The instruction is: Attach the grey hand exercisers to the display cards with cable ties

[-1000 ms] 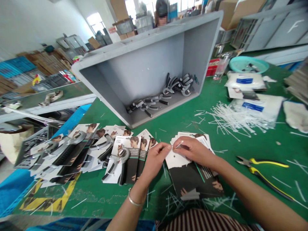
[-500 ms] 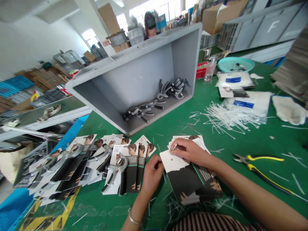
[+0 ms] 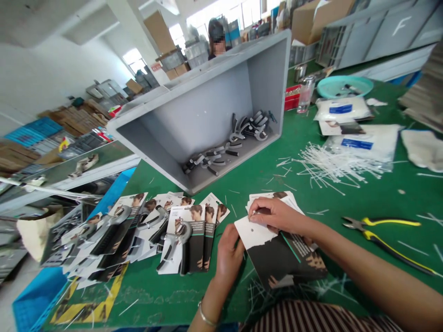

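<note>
A printed cardboard card (image 3: 277, 263), white at the top and black below, lies tilted over a small stack of similar cards (image 3: 292, 201) in front of me. My right hand (image 3: 273, 214) pinches its top edge beside a small punched hole. At the card's left edge my left hand (image 3: 230, 253) is curled, its fingertips partly hidden by the card. To the left, a hand grip strengthener (image 3: 178, 244) with grey and black handles rests on another printed card (image 3: 197, 237). More such cards with grips (image 3: 116, 228) are piled farther left.
A grey bin (image 3: 200, 115) tipped on its side holds several loose grips (image 3: 211, 159). Yellow-handled cutting pliers (image 3: 367, 226) lie at right, near a heap of white cable ties (image 3: 332, 163). A turquoise tray (image 3: 325, 87) and a glass (image 3: 305, 94) stand behind. A person (image 3: 217, 39) is beyond the bin.
My left hand has come closer to the card's left edge. The right hand stays at the card's top edge. The whole view has shifted slightly.
</note>
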`<action>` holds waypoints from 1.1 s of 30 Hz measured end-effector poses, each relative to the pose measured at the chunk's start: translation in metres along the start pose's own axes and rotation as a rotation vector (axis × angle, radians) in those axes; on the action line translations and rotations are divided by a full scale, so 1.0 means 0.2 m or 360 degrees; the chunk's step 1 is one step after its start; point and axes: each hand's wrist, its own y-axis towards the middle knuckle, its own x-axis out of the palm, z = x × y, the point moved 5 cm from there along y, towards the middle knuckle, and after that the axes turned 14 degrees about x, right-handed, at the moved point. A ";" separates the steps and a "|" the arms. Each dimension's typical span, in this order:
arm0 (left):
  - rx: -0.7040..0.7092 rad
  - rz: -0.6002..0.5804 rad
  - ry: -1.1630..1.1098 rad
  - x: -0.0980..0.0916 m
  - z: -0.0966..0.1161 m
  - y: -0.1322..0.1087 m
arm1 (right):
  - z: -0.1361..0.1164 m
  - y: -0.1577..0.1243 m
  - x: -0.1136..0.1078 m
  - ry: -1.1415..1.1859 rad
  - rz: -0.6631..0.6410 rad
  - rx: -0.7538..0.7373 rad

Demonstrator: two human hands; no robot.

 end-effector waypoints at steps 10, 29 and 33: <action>-0.0245 0.0114 -0.0427 0.05 0.03 -0.02 | -0.07 -0.06 -0.01 -0.0271 -0.0063 -0.0335; -0.0773 0.0262 -0.1071 0.03 0.05 -0.01 | -0.11 -0.12 0.05 -0.0521 -0.0019 -0.0439; -0.0740 0.0181 -0.1027 -0.03 0.03 -0.02 | -0.09 -0.13 0.06 -0.0403 0.0016 -0.0424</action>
